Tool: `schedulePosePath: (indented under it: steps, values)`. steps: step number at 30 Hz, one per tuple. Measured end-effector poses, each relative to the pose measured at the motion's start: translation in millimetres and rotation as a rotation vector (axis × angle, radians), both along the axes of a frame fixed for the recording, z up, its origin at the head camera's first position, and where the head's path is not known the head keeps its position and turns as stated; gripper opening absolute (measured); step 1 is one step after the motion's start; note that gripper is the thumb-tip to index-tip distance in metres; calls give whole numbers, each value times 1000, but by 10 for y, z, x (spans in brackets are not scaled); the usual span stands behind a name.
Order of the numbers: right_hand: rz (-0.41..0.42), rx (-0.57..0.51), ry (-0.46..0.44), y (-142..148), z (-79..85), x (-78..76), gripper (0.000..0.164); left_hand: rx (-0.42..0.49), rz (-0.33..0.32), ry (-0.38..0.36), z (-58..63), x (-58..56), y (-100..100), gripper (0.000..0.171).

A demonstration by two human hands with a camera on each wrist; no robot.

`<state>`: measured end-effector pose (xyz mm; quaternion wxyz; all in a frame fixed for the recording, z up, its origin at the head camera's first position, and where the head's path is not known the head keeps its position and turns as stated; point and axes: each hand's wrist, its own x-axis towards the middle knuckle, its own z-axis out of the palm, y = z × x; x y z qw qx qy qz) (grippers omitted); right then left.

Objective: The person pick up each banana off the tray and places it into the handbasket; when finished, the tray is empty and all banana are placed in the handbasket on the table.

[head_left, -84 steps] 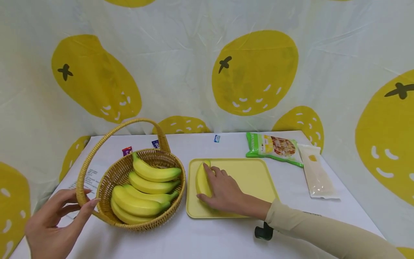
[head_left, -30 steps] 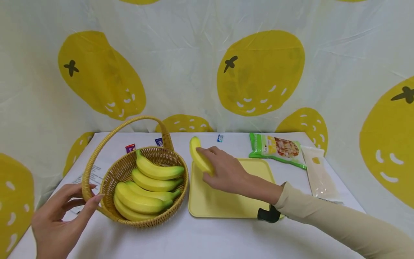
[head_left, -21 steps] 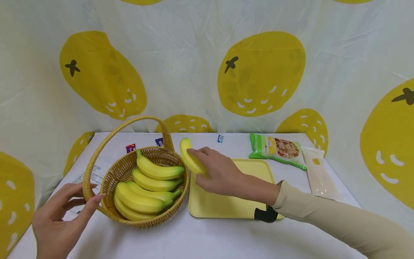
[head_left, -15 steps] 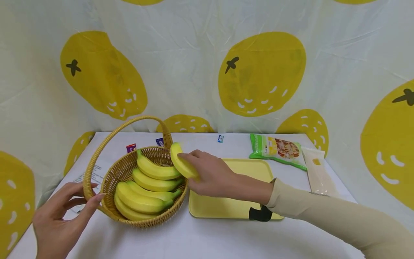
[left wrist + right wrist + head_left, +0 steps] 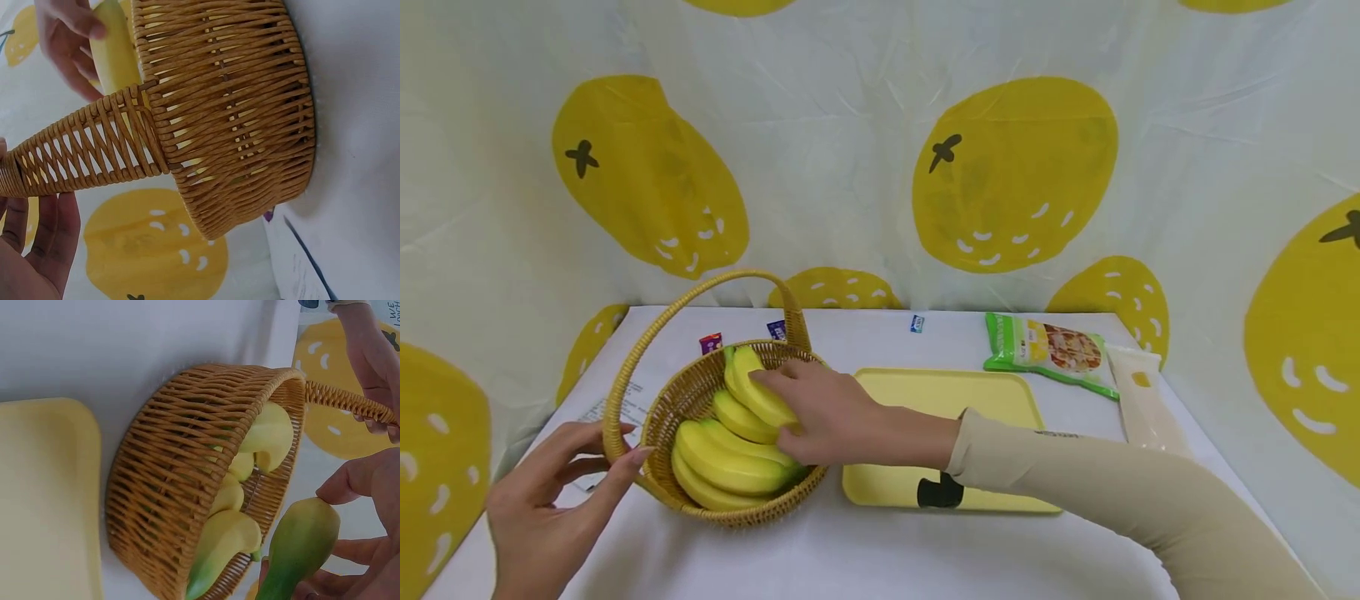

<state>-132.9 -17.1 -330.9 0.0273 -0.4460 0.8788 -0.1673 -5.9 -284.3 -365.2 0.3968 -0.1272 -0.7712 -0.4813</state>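
A wicker basket with a tall arched handle stands on the left of the table, several bananas lying inside. My left hand grips the handle low on its left side, thumb and fingers round it. Over the basket's right part, my right hand holds another banana between thumb and fingers. In the right wrist view this held banana is above the rim, its greenish end towards the camera. The left wrist view shows the basket's woven side and the right hand beyond it.
Right of the basket lies a yellow tray, partly under my right forearm. A green-edged food packet and a pale, clear-wrapped packet are at the back right. Small wrapped sweets lie behind the basket, and a printed sheet to its left.
My right hand has lifted a banana off the tray and carried it left, over the basket and the bananas inside. The left hand keeps its grip on the handle.
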Motion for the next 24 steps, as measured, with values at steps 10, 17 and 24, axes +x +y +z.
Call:
schedulePosePath:
  steps: [10,17,24]
  values:
    - [60,54,17,-327,-140,-25,75,-15,4,-12,-13,-7,1,40]
    - [97,74,83,-504,-258,-51,74,-25,21,-24,-27,-14,-13,39]
    - [63,115,26,-559,-332,-34,73,-24,19,-16,-29,-12,-17,39]
